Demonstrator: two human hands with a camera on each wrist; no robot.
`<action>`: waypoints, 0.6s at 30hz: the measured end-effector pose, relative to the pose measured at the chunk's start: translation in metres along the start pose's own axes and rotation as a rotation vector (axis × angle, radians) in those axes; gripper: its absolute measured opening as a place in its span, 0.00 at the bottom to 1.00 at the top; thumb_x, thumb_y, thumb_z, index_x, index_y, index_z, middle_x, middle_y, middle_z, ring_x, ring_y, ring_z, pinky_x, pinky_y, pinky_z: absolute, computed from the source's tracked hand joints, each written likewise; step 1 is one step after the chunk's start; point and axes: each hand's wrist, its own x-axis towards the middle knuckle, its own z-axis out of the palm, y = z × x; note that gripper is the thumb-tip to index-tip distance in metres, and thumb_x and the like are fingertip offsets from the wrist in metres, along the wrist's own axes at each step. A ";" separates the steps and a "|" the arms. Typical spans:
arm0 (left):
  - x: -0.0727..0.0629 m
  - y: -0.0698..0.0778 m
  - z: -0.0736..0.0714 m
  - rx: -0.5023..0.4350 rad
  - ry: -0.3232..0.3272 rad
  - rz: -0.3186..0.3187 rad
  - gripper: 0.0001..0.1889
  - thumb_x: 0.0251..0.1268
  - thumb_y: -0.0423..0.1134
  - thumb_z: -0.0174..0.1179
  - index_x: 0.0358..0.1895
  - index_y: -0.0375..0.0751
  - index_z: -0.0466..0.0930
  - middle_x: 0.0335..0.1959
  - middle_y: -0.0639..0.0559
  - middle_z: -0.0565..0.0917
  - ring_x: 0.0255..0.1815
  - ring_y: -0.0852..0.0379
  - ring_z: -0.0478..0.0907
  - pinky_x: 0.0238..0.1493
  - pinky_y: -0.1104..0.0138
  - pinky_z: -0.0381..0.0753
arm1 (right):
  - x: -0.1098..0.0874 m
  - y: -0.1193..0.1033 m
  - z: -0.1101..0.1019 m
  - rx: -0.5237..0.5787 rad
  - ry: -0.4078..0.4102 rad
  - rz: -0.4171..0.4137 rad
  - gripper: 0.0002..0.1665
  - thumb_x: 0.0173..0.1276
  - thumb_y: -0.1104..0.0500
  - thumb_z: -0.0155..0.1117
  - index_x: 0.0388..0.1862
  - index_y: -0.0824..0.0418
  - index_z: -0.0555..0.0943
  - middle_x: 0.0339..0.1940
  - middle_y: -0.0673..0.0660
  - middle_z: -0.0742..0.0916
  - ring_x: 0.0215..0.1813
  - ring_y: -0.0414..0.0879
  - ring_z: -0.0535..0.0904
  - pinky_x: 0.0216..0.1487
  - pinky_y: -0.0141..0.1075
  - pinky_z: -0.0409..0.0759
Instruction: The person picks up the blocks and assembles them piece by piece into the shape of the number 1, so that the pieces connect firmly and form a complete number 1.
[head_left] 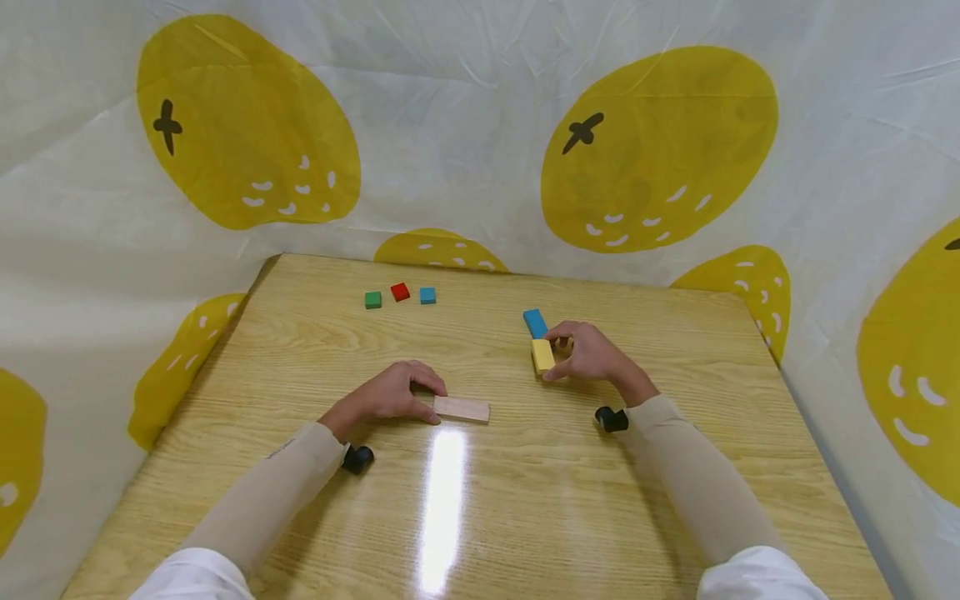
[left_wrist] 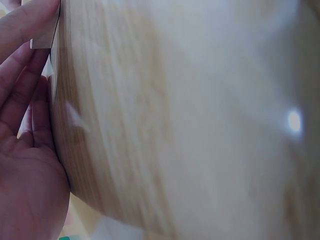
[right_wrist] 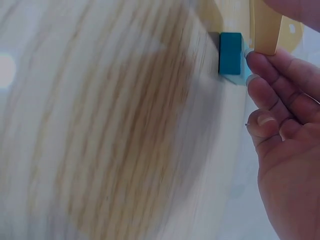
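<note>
No readable text or numbers.

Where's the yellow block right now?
The yellow block is right of centre in the head view, pinched by the right hand, near the long blue block.

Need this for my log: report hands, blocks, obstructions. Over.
Left hand pinching plain wooden block. Right hand pinching yellow block. Long blue block near yellow one, possibly in the way.

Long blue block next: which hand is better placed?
Right, I'd say. The right hand is close beside the long blue block, though it pinches the yellow block and would probably need to free itself first. The left hand is farther off, gripping one end of the plain wooden block.
</note>
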 end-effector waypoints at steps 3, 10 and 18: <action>0.000 0.000 -0.001 0.003 0.001 0.000 0.16 0.53 0.50 0.81 0.46 0.57 0.92 0.55 0.57 0.87 0.62 0.53 0.78 0.70 0.50 0.75 | 0.001 -0.002 0.002 0.001 -0.006 -0.003 0.39 0.53 0.51 0.87 0.61 0.64 0.83 0.50 0.60 0.86 0.50 0.53 0.77 0.49 0.43 0.76; 0.000 0.000 -0.001 -0.010 -0.002 0.000 0.16 0.53 0.50 0.81 0.46 0.57 0.92 0.55 0.57 0.88 0.63 0.52 0.78 0.71 0.49 0.74 | 0.003 -0.007 0.008 -0.004 -0.022 0.001 0.42 0.52 0.50 0.87 0.64 0.65 0.82 0.52 0.59 0.86 0.49 0.51 0.78 0.51 0.43 0.78; 0.001 0.000 -0.001 -0.003 -0.007 -0.001 0.16 0.53 0.50 0.81 0.46 0.57 0.92 0.55 0.57 0.88 0.63 0.52 0.78 0.71 0.49 0.74 | 0.002 -0.014 0.013 -0.023 -0.023 -0.034 0.42 0.53 0.50 0.87 0.64 0.66 0.81 0.50 0.60 0.86 0.49 0.51 0.78 0.52 0.44 0.78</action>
